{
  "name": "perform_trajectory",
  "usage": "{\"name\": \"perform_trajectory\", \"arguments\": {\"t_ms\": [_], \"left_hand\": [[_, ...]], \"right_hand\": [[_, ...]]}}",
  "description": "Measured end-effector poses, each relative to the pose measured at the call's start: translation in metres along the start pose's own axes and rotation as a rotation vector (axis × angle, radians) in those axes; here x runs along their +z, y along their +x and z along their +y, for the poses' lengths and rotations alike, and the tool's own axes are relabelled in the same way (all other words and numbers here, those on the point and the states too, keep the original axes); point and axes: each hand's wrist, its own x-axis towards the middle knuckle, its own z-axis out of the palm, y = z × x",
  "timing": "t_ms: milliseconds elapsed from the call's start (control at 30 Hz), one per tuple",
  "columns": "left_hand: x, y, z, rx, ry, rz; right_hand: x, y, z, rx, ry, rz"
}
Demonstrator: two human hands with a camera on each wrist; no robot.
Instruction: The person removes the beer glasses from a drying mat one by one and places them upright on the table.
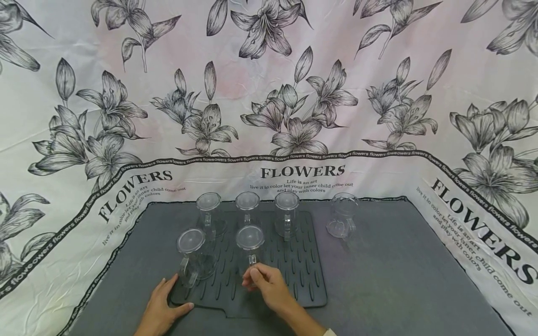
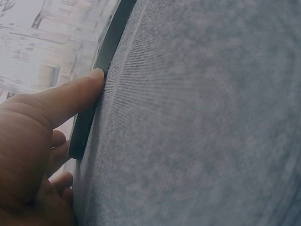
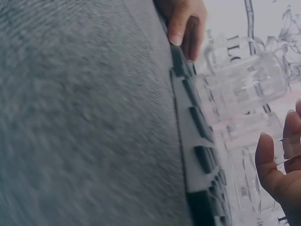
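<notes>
My right hand (image 1: 269, 284) pinches the handle of a clear glass mug (image 1: 250, 238) in the front row on a dark ribbed drying mat (image 1: 294, 266). That mug stands bottom up. In the right wrist view the thumb (image 3: 265, 155) and a finger lie on either side of the clear handle. At the mat's front left corner rests my left hand (image 1: 161, 303), fingers spread, the thumb along the front edge and the other fingers by the left side. Just beyond it, another upturned glass mug (image 1: 191, 242) sits on the mat.
Along the mat's back stand three more upturned mugs: left (image 1: 208, 203), middle (image 1: 247, 201) and right (image 1: 287, 201). Off the mat, to its right, a further glass mug (image 1: 342, 217) stands on the grey tabletop (image 1: 403, 270). A flower-printed cloth (image 1: 302, 126) hangs behind.
</notes>
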Motion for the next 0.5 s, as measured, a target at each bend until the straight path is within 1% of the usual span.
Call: {"name": "perform_trajectory", "arguments": {"t_ms": [267, 500], "left_hand": [[0.000, -0.003, -0.001, 0.020, -0.007, 0.007], [-0.001, -0.002, -0.001, 0.011, -0.004, 0.001]], "right_hand": [[-0.013, -0.003, -0.017, -0.110, -0.079, 0.039], [-0.027, -0.004, -0.032, -0.121, -0.130, 0.082]]}}
